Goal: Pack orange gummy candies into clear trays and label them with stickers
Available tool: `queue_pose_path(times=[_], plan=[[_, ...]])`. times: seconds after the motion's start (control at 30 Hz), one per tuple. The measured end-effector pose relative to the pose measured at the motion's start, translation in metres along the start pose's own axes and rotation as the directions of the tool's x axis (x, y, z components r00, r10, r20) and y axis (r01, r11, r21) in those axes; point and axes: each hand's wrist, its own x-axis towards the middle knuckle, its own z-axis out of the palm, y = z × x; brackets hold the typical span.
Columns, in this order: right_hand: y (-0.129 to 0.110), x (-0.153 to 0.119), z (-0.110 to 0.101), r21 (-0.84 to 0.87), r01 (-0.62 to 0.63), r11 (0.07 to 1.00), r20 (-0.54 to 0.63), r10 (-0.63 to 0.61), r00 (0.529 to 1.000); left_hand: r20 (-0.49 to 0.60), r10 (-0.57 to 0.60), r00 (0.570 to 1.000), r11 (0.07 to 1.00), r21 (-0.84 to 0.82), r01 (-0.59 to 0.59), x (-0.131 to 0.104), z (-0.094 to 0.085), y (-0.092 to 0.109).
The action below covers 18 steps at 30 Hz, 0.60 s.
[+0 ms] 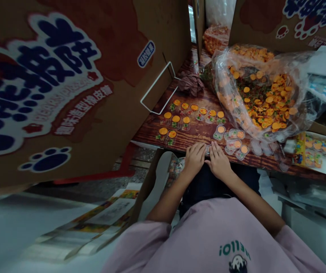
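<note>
My left hand and my right hand meet at the front edge of the wooden-patterned table. Between their fingertips shows a bit of a small clear plastic case, mostly covered by the fingers. The fingers of both hands are held together and press on it. Just beyond my right hand lie several similar clear cases with orange discs, one of them a filled case. Further left, orange discs with green bits sit in rows of cases, such as a filled case.
A big open plastic bag of orange discs stands at the back right. Large printed cardboard boxes rise on the left and at the back. Crumpled brown paper lies near a white wire frame. Printed cards are at the right.
</note>
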Motion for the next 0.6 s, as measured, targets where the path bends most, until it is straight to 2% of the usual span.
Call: queue_pose_path(times=[0.07,0.13,0.27,0.43,0.6], plan=[[-0.002,-0.002,-0.003,-0.036,0.022,0.999,0.058,-0.020,0.998,0.094,0.094,0.991,0.995,0.032,-0.097,-0.014,0.004,-0.002],[-0.002,-0.001,-0.007,-0.054,0.043,0.998,0.100,-0.038,0.994,0.139,0.152,0.979,0.985,0.063,-0.162,-0.027,0.007,-0.004],[0.000,0.005,-0.015,-0.066,0.065,0.996,0.144,-0.055,0.988,0.141,0.141,0.980,0.980,0.121,-0.158,-0.041,0.013,-0.003],[-0.003,0.006,-0.022,-0.092,0.016,0.996,0.130,-0.004,0.992,0.160,0.100,0.982,0.981,0.148,-0.124,-0.032,0.009,0.006],[-0.019,-0.011,-0.023,-0.114,-0.074,0.991,0.050,0.080,0.995,0.244,0.119,0.962,0.977,0.142,-0.157,-0.012,-0.004,0.012]])
